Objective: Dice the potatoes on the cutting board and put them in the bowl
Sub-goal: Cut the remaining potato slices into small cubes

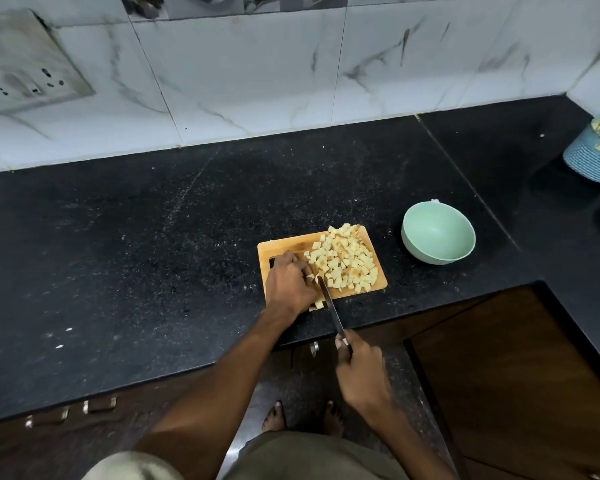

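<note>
A wooden cutting board (284, 245) lies near the front edge of the black counter. A heap of pale potato cubes (343, 261) covers its right half. My left hand (288, 284) sits on the board's left part, fingers curled down over a potato piece (317, 304) at the near edge, mostly hidden under the hand. My right hand (359, 372) grips the handle of a knife (329, 304), whose blade points up onto the board right beside my left fingers. A mint green bowl (438, 237) stands to the right of the board with nothing in it.
A blue ribbed container (594, 157) holding potato pieces stands at the far right. The marble-tiled wall with a socket plate (25, 67) runs along the back. The black counter (136, 254) turns a corner on the right, with brown cabinets (516, 375) below.
</note>
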